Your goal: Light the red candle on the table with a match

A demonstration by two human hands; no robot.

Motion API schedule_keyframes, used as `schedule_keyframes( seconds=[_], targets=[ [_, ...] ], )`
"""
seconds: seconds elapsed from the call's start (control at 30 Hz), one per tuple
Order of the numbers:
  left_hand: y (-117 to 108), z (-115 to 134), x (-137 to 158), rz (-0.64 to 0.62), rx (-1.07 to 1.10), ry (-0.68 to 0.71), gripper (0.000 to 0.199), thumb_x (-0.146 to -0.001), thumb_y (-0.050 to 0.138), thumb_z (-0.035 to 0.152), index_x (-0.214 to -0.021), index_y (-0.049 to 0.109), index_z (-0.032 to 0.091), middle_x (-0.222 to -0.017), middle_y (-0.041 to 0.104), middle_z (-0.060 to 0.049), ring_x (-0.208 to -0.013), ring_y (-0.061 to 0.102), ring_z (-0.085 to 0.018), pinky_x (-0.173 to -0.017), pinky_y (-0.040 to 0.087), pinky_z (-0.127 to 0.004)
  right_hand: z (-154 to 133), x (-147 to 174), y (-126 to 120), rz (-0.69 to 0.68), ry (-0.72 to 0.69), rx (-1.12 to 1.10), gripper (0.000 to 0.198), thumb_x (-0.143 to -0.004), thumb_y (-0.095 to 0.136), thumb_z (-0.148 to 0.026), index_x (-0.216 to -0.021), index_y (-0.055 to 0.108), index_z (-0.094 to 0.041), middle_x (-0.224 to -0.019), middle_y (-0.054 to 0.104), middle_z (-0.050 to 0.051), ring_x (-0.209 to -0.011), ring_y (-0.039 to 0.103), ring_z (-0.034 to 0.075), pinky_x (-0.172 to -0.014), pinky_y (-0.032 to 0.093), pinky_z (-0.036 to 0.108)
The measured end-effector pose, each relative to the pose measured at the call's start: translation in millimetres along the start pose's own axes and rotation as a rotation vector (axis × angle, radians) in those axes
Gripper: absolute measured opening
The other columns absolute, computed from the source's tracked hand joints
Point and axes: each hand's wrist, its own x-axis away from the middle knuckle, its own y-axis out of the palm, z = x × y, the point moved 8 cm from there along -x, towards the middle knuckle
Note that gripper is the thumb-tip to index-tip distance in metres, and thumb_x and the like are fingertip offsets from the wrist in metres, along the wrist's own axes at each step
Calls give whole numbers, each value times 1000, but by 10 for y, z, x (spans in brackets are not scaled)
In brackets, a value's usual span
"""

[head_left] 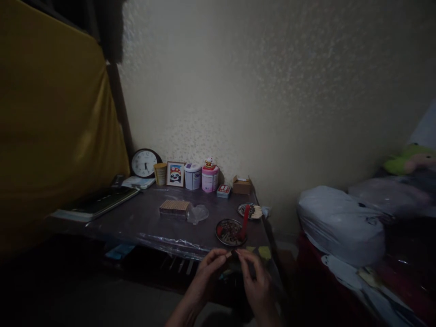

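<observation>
My left hand [208, 269] and my right hand [256, 279] meet at the fingertips just in front of the table's near edge, pinching a small dark piece [233, 254] between them; it is too small and dim to identify. Just beyond my fingers sits a round dish [229, 231] filled with small dark bits, and a red stick [244, 222] stands in it. Farther back is a second small plate [250, 210] with pale sticks on it.
A low table [150, 222] under clear plastic holds a flat box [174, 207], a crumpled plastic bag [197, 213], a clock [144, 163], a cup, a panda picture [175, 174], two tins and small boxes along the wall. Books [98, 202] lie left. A bed with bundles [340, 222] stands right.
</observation>
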Motion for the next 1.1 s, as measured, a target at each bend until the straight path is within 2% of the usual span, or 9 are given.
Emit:
schedule_keyframes(
  seconds=[0.13,0.3,0.47,0.6,0.63,0.7,0.8,0.9,1.1],
  targets=[
    [69,25,6,-16,26,7,21,-65,75,28,-81,68,17,-90,73,-6,-89,64,-19,-86,42,-29,-63,-14,-55,53,-35,-11,13,-87,52,-18,-92,62,-23,-89,72,5,-86,68,17,-77,56,30],
    [114,34,15,-10,50,20,19,-65,76,25,-80,68,17,-85,73,-5,-84,64,-17,-82,43,-27,-54,-25,-30,30,-72,27,13,-87,52,-17,-91,62,-24,-86,72,4,-83,68,16,-74,55,28],
    [133,31,4,6,33,12,22,-63,77,29,-78,68,16,-82,72,-5,-81,63,-17,-78,43,-27,-151,-70,-213,110,-55,10,13,-87,51,-16,-92,60,-23,-87,71,4,-83,67,16,-75,54,28],
    [220,92,28,-7,23,38,19,-64,76,27,-78,68,16,-80,71,-3,-78,62,-15,-75,42,-24,-104,-53,-147,21,-114,59,14,-86,52,-20,-93,63,-25,-90,72,4,-86,67,18,-78,54,32],
    [247,113,42,-16,18,45,19,-65,76,26,-79,68,16,-80,71,-3,-78,62,-14,-75,42,-24,-20,-53,-112,-8,-98,101,14,-87,50,-24,-89,65,-26,-84,73,3,-81,68,18,-74,54,31],
    [290,143,71,-43,7,45,18,-67,74,26,-81,67,17,-82,71,-3,-78,61,-14,-74,42,-23,163,-69,-132,28,-52,137,22,-89,46,-30,-80,65,-24,-71,71,3,-66,67,17,-62,54,29],
    [274,154,91,-66,-16,42,16,-71,71,27,-83,66,18,-83,71,-3,-76,61,-14,-72,43,-23,410,-114,-247,118,105,106,19,-89,49,-33,-84,64,-21,-77,72,5,-71,68,17,-65,53,28],
    [136,144,74,-6,-40,63,15,-70,72,27,-81,67,17,-78,69,-2,-73,59,-12,-69,43,-21,540,-133,-346,199,271,-33,19,-83,56,-37,-81,65,-20,-79,72,4,-75,68,18,-69,53,28],
    [-53,103,6,34,-48,75,16,-70,72,28,-81,67,17,-76,67,-1,-71,57,-10,-69,42,-20,575,-137,-358,270,354,-182,20,-76,62,-38,-75,66,-19,-76,70,5,-73,66,19,-71,52,31]
  ],
)
